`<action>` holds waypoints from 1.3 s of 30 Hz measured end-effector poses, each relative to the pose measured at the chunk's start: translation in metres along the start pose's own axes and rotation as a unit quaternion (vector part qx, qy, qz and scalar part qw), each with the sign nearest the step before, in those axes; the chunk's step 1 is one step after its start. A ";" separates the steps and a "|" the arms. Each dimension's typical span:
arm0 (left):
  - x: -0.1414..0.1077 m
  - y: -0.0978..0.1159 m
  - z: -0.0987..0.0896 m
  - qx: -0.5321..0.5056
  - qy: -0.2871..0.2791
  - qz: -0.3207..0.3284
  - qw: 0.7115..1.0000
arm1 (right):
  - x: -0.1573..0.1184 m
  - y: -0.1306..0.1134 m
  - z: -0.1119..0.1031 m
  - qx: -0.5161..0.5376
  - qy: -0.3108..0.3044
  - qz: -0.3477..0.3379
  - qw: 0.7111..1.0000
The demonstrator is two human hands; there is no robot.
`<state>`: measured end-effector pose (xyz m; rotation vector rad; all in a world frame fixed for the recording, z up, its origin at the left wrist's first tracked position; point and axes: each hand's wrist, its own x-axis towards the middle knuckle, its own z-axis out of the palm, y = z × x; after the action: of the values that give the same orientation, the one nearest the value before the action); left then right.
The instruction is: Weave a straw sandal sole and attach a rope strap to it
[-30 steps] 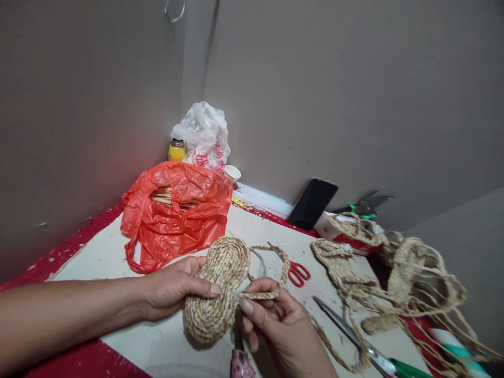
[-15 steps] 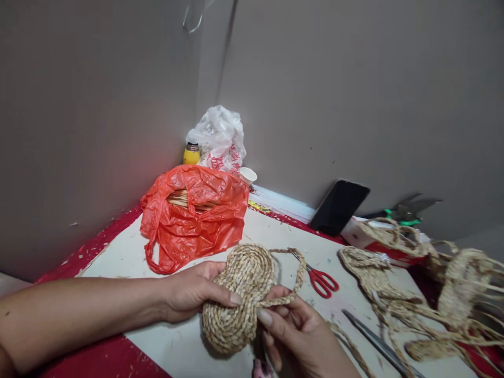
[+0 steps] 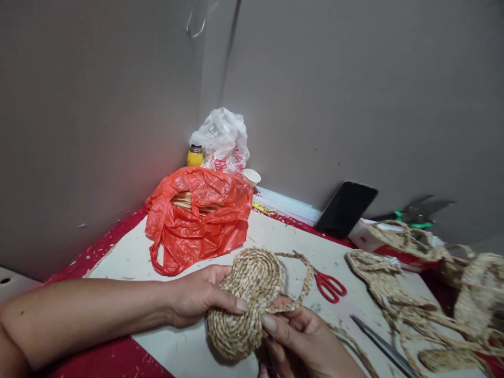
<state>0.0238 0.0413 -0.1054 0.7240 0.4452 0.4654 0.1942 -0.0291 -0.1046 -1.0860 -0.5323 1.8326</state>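
Note:
A coiled braided straw piece [image 3: 255, 278], shaped like a figure eight, is held up over the pale board. My left hand [image 3: 205, 295] grips its left side, thumb lying across the narrow middle and the other fingers hidden behind. At the right edge of the narrow part, my right hand [image 3: 297, 333] pinches the loose braid [image 3: 309, 278] between thumb and fingers. That braid loops up and back to the top of the coil. Something pink, mostly hidden, shows below my right hand.
Red-handled scissors [image 3: 331, 287] lie right of the coil, and a long metal tool [image 3: 381, 344] nearer. A red plastic bag [image 3: 200, 226] stands behind. A phone [image 3: 346, 209] leans on the wall. Woven straw pieces [image 3: 386, 283] and a box [image 3: 366, 240] are at right.
The whole view has shifted slightly, so everything appears a little further right and lower. Both hands keep their hold on the coil and braid, with hardly any change in pose.

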 end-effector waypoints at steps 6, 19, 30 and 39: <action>-0.002 0.005 0.005 -0.013 0.008 0.032 0.999 | 0.003 -0.012 0.002 -0.049 -0.025 0.002 0.998; -0.014 0.012 0.033 0.013 0.022 0.052 0.998 | -0.022 -0.026 0.015 -0.118 -0.036 -0.022 0.992; -0.011 0.016 0.043 0.041 0.032 0.073 0.996 | -0.018 -0.027 0.014 -0.114 -0.093 -0.044 0.988; -0.002 0.019 0.052 0.070 0.033 0.081 0.994 | -0.017 -0.031 0.006 -0.117 -0.066 -0.078 0.988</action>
<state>0.0454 0.0252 -0.0569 0.8857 0.4857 0.6166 0.2071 -0.0282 -0.0714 -1.0472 -0.9042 1.7432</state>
